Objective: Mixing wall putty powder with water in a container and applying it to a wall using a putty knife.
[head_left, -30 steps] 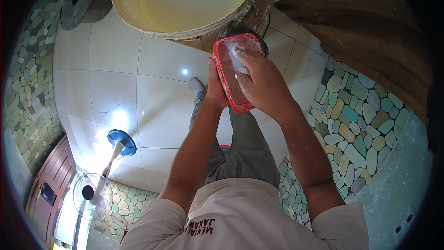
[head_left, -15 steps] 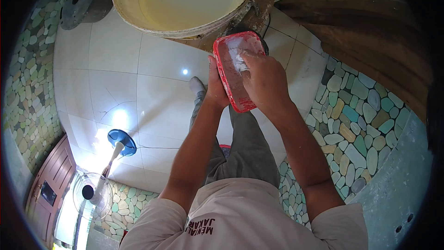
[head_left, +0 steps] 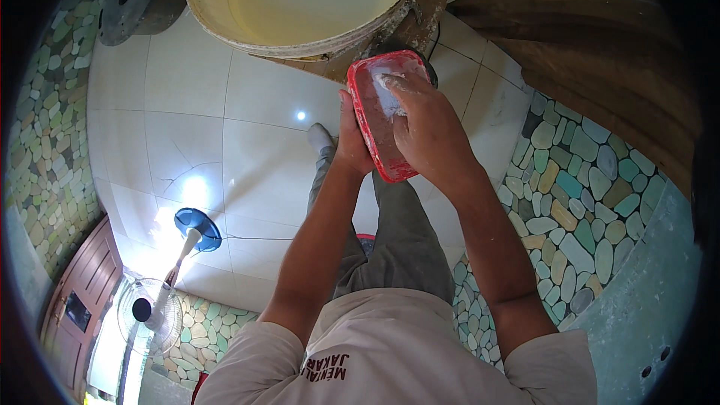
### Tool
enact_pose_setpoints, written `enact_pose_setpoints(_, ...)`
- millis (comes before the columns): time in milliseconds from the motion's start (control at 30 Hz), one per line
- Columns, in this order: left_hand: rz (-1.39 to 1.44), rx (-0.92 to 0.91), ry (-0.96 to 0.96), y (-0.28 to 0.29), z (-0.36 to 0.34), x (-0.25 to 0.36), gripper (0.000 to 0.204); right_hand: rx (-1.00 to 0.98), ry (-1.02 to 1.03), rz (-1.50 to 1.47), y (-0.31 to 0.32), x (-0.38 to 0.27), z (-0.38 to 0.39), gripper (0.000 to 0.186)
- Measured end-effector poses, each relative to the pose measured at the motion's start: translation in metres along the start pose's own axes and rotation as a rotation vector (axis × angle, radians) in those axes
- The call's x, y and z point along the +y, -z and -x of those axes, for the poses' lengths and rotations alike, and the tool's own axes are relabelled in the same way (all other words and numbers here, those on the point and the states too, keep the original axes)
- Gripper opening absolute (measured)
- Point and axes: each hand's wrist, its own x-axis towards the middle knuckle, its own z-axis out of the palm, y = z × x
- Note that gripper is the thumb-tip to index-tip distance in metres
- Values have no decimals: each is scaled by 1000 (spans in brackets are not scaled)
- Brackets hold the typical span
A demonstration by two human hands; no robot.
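A red rectangular plastic tray [head_left: 364, 129], its inside coated with a pinkish-grey film, is tilted in front of my body. My left hand [head_left: 353, 139] is closed round its left side, thumb up along the rim. Over the tray's right side reaches my right hand [head_left: 431, 124], fingers stretched and thumb apart from the index finger. White residue coats those fingertips. A white powdery or pasty patch [head_left: 384, 97] lies in the tray beside them; its exact kind cannot be made out. The right hand's other fingers are partly hidden.
A large round cream tub [head_left: 300, 51] with pale liquid stands just beyond the tray, on a wooden board [head_left: 435, 0]. A grey drum [head_left: 127, 0] is at far left. Brown sheeting [head_left: 592, 52] hangs at right. A standing fan [head_left: 152, 315] is at lower left on the tiles.
My right hand's fingers have spread from a bunched pose over the white stuff, and more of the white patch shows. The left hand and tray have barely moved.
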Motion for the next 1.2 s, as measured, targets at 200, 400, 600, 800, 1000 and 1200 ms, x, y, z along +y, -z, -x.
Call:
enact_pose_setpoints(200,94,9,19,0,-1,4,74,-51,57,-141,1,3,4,43)
enact_pose_setpoints(400,86,-9,19,-3,1,5,71,2,62,-33,1,2,1,38)
enact_pose_setpoints(600,105,-111,61,-1,-1,5,69,-120,-96,59,5,-4,-2,36)
enact_pose_setpoints(800,80,-14,31,-8,3,2,70,7,-16,100,2,-8,-3,28)
enact_pose_setpoints(1000,43,-35,40,-8,3,5,80,2,-30,59,3,-8,-6,34)
enact_pose_setpoints(1200,43,8,52,0,2,4,83,43,89,-79,11,-2,-1,37)
